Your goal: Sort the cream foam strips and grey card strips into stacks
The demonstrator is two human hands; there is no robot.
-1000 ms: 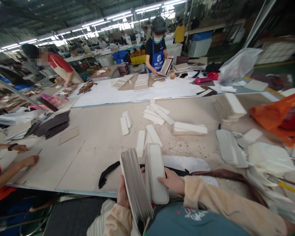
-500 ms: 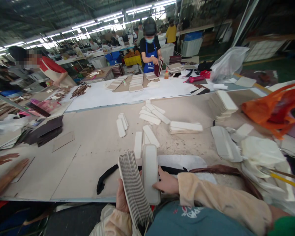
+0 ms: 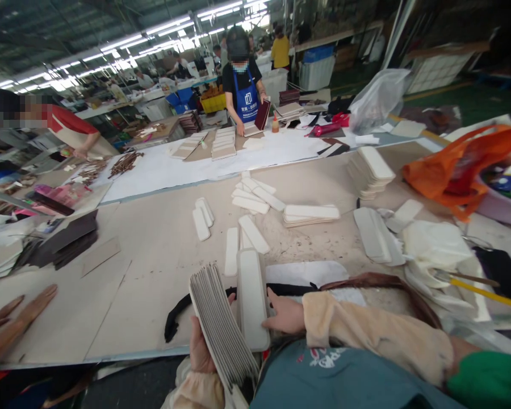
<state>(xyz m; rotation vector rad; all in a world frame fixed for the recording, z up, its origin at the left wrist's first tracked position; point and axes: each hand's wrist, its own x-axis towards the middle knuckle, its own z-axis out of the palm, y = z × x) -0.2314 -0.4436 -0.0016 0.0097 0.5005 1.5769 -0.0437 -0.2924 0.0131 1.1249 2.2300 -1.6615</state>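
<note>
Head view: the stack of thin panels [image 3: 223, 326] leans on a slant in front of me, edges up, at the near side of the tan table [image 3: 162, 250]. My left hand [image 3: 202, 346] is wrapped around it, with fingertips showing on its far side. Just right of the stack is a pale long panel [image 3: 251, 295], its rounded face toward me. My right hand [image 3: 284, 313] has its thumb and fingers at that panel's right edge; I cannot tell how firmly they grip.

Behind my hands, a black strip [image 3: 174, 312] and a brown strip [image 3: 378, 280] lie across the table. Farther out are loose white pieces [image 3: 255, 193], a low pile [image 3: 310, 214] and, to the right, a tall pile [image 3: 372, 170] near an orange bag [image 3: 464, 165]. Dark sheets [image 3: 74, 238] lie on the left, and nearer me another person's hands [image 3: 34, 307] rest on the surface. Across the table, a person in a blue apron [image 3: 246, 96] holds a dark red folder [image 3: 263, 115].
</note>
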